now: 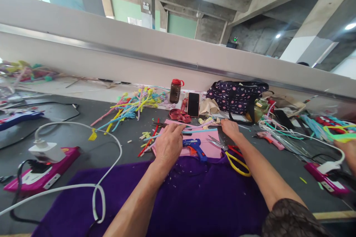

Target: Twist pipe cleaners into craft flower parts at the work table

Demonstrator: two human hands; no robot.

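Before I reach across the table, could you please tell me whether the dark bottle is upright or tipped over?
Upright: the dark bottle stands with its base down and its red lid uppermost.

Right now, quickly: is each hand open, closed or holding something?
Left hand: fingers curled over the pink sheet; hold can't be told.
Right hand: fingers bent beside the sheet; hold unclear.

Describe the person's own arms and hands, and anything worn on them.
The left hand and right hand wear no visible gloves or watch. A dark brown, puckered sleeve stops well short of the right hand; no left sleeve shows.
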